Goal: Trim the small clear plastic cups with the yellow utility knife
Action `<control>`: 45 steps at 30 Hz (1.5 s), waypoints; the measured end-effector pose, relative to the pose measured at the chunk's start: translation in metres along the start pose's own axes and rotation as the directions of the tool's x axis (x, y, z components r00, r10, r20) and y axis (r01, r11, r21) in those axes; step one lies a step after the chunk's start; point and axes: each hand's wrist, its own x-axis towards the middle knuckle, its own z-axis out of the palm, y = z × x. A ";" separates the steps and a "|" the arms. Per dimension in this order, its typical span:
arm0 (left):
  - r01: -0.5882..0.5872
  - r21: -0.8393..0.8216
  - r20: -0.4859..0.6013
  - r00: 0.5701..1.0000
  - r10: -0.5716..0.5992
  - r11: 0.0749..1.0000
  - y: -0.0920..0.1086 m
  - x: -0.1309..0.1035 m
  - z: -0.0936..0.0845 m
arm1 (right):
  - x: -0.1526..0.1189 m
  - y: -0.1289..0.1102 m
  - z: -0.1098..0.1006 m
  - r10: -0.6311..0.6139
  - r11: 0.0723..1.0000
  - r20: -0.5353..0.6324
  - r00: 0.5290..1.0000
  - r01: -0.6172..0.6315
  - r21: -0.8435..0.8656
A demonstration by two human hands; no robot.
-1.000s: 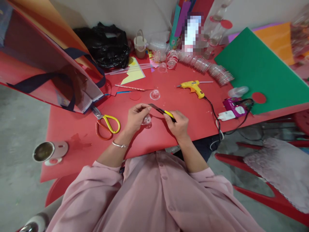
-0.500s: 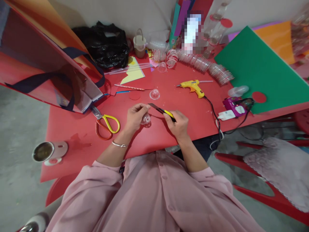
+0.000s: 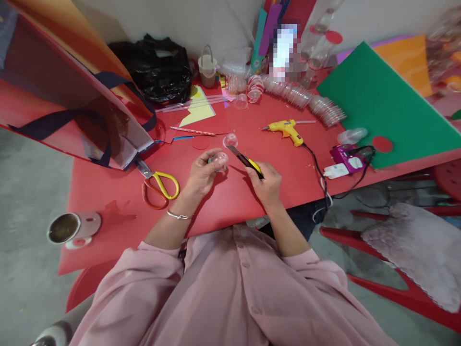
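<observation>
My left hand (image 3: 202, 177) is closed on a small clear plastic dome lid (image 3: 220, 161), pinched between thumb and fingers. In my right hand (image 3: 265, 185) is a utility knife (image 3: 254, 166) with a yellow and black handle. Its dark blade points up and to the left, just right of the dome lid and apart from it. Another clear dome lid (image 3: 230, 140) lies on the red table (image 3: 173, 158) beyond the blade tip.
Scissors (image 3: 163, 186) and a mug (image 3: 65, 228) of brownish liquid stand at left. A yellow glue gun (image 3: 287, 129) lies at right, its cord running to a purple power adapter (image 3: 346, 157). Behind are stacked clear lids (image 3: 298, 93), a black plastic bag (image 3: 158, 72) and a green board (image 3: 382, 110).
My left hand has turned and lifted the dome lid, so its rounded side now shows above the fingers. The knife blade has shifted slightly right and down, away from the left fingertips.
</observation>
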 end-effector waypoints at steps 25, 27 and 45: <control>0.038 -0.114 0.189 0.982 -0.016 0.993 -0.005 0.001 -0.003 | -0.002 0.002 0.006 0.118 0.990 -0.054 0.992 -0.114 0.079; 0.037 -0.121 0.186 0.983 -0.014 0.992 -0.005 0.001 -0.003 | -0.001 0.002 0.006 0.114 0.990 -0.055 0.992 -0.109 0.086; 0.045 -0.093 0.072 0.997 -0.039 0.995 -0.014 0.007 -0.005 | 0.027 -0.023 0.032 0.308 0.669 0.309 0.900 -0.436 0.601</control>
